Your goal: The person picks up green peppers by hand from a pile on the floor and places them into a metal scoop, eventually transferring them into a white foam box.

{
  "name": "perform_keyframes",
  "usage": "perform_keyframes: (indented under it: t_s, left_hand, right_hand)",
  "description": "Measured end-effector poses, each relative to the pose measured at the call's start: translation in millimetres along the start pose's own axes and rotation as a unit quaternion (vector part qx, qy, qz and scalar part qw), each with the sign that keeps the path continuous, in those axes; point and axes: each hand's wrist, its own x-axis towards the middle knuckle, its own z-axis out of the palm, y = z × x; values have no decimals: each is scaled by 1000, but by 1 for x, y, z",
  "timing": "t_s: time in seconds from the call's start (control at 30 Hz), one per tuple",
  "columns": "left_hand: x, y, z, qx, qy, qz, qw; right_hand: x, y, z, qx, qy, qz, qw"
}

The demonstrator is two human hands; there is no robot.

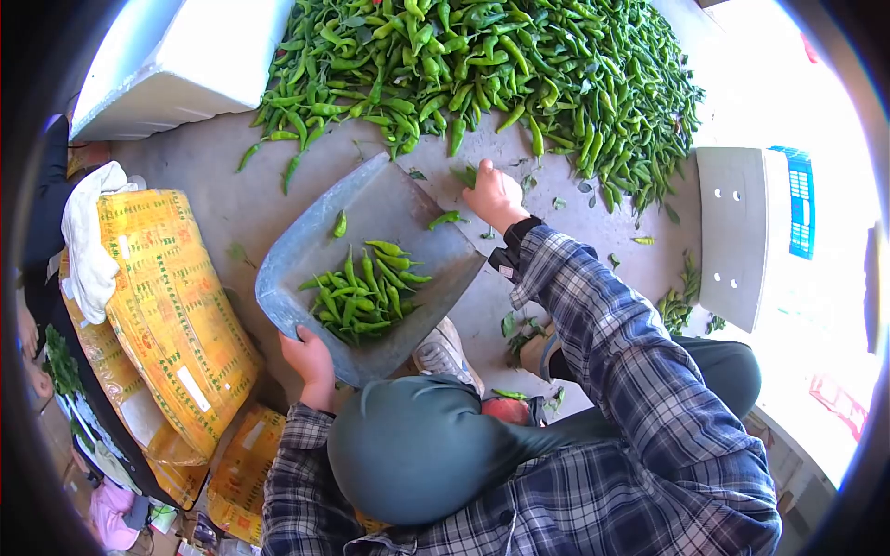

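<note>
A grey metal scoop (408, 199), shaped like a dustpan, is tilted in front of me with a small heap of green peppers (362, 296) in its lower part. My left hand (309, 360) grips the near left rim, thumb over the edge. Beyond the scoop's right side, my right hand (496, 196) is closed with a green pepper (465, 176) at its fingertips. Two more peppers lie apart inside the scoop, one being a loose pepper (444, 220) by its right wall. Past both hands spreads a big pile of green peppers (482, 65) on the floor.
White foam boxes stand at upper left (209, 79) and at right (732, 236). Yellow taped cartons (176, 306) are stacked on the left, with a white cloth (91, 241) on top. Leaves and stray peppers litter the grey floor (593, 227). My shoe (443, 357) is beneath the scoop.
</note>
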Motion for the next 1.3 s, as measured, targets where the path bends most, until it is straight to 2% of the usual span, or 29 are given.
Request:
perform_keyframes:
  t_s: [0.17, 0.23, 0.27, 0.33, 0.37, 0.43, 0.47, 0.53, 0.67, 0.73, 0.8, 0.87, 0.93, 0.97, 1.03, 1.07, 1.13, 1.17, 1.3]
  left_hand:
    - [-2, -2, 0, 9, 0, 6, 1000]
    - [-1, -3, 0, 18, -3, 10, 1000]
    - [0, -4, 0, 26, -4, 18, 999]
    - [-1, -8, 1, 15, -3, 13, 1000]
    - [0, -7, 1, 1, 0, 10, 1000]
    - [-2, -1, 1, 1, 0, 5, 1000]
    - [-2, 3, -1, 4, 0, -2, 1000]
    - [-3, 2, 1, 9, 13, 5, 1000]
    - [-2, 3, 0, -6, 6, 6, 1000]
    - [-2, 2, 1, -18, 1, 3, 1000]
    - [-3, 3, -2, -24, -4, 0, 1000]
    - [-3, 8, -2, -27, -11, -19, 999]
    - [-1, 4, 1, -39, -12, -18, 999]
    - [-3, 1, 1, -50, -9, -21, 998]
    - [-3, -7, 0, -24, -12, -7, 1000]
    - [-2, -7, 0, 3, -10, 3, 1000]
    - [-2, -11, 0, -3, -13, -3, 1000]
    - [-2, -10, 0, -4, -13, -11, 1000]
    - [-2, -7, -1, -19, -19, -45, 999]
  right_hand:
    - [1, -1, -7, 33, -2, 11, 999]
    - [-12, -7, -12, 129, -54, -133, 981]
    - [-36, -24, -35, 184, -198, -184, 945]
    - [-50, -23, -20, 222, -193, -302, 907]
    - [-48, -21, -15, 221, -189, -304, 907]
    - [-35, -18, -4, 12, -81, -253, 964]
    - [-31, -14, 6, 14, -73, -261, 963]
    - [-31, -9, 23, -89, -66, -255, 960]
    - [-40, -17, 3, -57, -106, -244, 962]
    - [-36, -35, -30, -18, -391, -251, 885]
    - [-25, -55, -46, -56, -185, -318, 928]
    - [11, -79, -47, -75, -23, -299, 951]
    - [23, -100, -59, -69, 46, -350, 933]
    - [30, -107, -52, -69, 47, -345, 935]
    - [47, -115, -28, -162, 168, -422, 876]
    - [52, -117, -25, -165, 170, -418, 877]
    - [63, -117, -21, -126, 79, -425, 893]
    - [68, -114, -21, -141, 62, -401, 903]
    - [78, -82, -31, -202, 105, -424, 877]
